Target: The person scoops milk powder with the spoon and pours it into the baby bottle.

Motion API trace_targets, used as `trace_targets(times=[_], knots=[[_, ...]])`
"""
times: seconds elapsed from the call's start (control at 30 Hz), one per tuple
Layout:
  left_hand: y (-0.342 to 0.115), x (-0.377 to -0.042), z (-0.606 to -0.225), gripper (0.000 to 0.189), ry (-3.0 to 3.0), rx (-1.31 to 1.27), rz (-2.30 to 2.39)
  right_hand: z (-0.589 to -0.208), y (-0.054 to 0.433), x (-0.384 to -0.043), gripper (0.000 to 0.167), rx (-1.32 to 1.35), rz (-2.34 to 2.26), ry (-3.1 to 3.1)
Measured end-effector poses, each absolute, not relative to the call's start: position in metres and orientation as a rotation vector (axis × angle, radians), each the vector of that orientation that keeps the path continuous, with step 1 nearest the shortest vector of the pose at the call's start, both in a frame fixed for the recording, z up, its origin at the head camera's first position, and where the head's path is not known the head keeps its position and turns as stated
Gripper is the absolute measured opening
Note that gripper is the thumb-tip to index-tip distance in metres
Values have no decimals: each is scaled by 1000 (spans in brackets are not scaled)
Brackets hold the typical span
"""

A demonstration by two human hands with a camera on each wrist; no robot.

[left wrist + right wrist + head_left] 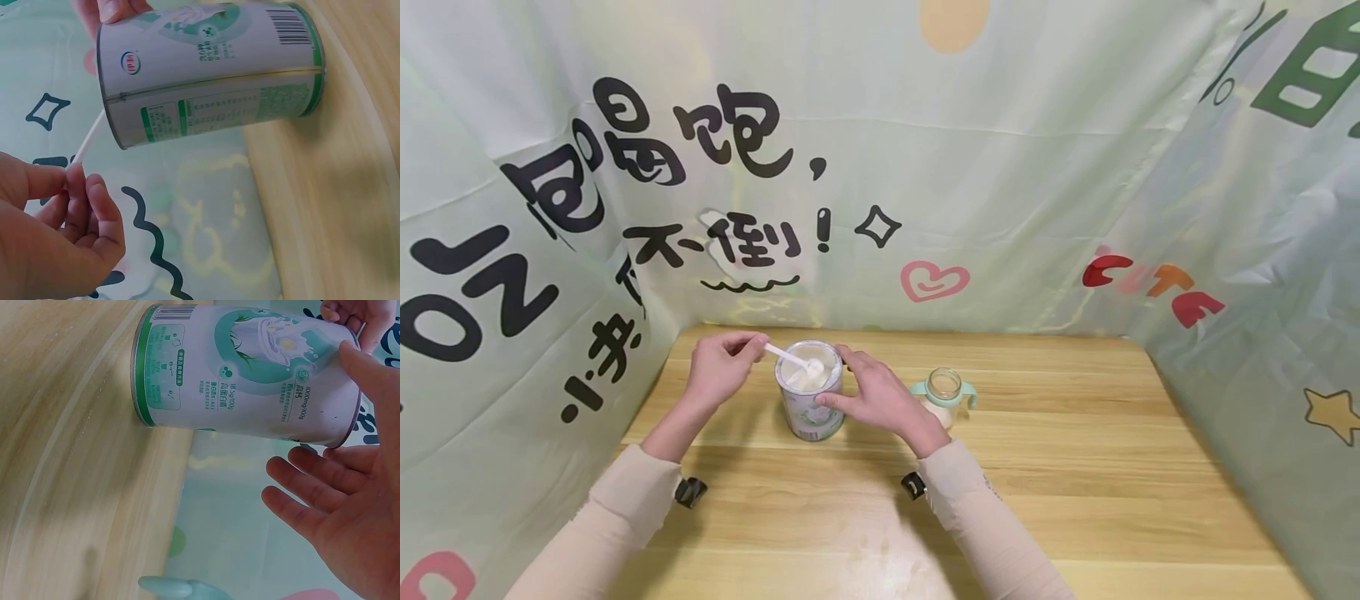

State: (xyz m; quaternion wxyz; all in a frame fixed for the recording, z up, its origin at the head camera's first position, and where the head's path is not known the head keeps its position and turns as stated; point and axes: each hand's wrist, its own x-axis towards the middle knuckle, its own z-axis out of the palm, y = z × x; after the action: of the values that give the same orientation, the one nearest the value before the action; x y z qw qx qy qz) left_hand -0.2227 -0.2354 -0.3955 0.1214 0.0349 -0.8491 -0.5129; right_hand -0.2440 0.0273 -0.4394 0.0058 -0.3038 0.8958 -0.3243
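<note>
A milk powder can (811, 408), white with green print, stands uncovered on the table, pale powder visible inside. My left hand (722, 367) is left of the can and pinches the thin handle of a white scoop (786, 356) between thumb and fingertips. The scoop's bowl dips into the can's mouth and holds powder. On the can's other side is my right hand (880, 392), its thumb (365, 365) against the near side by the rim and its fingers reaching round the far side. In the right wrist view, several of these fingers extend past the can.
Right of the can, a baby bottle (945, 385) with mint handles and an uncapped neck stands behind my right wrist, which partly hides it. The wooden table (1075, 467) is bordered by printed cloth walls (1037, 183) at the back and sides.
</note>
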Motion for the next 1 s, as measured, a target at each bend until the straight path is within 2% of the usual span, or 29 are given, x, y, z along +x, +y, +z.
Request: trace_targets(times=[0.4, 0.63, 1.0], knots=[[-236, -224, -384, 38, -2386, 182, -1772, -436, 31, -242, 88, -976, -1015, 2825], [-227, -227, -382, 38, -2364, 191, -1854, -433, 38, -240, 94, -898, -977, 2857], [-210, -233, -382, 40, -2359, 161, -1948, -428, 59, -239, 90, -866, -977, 2911]])
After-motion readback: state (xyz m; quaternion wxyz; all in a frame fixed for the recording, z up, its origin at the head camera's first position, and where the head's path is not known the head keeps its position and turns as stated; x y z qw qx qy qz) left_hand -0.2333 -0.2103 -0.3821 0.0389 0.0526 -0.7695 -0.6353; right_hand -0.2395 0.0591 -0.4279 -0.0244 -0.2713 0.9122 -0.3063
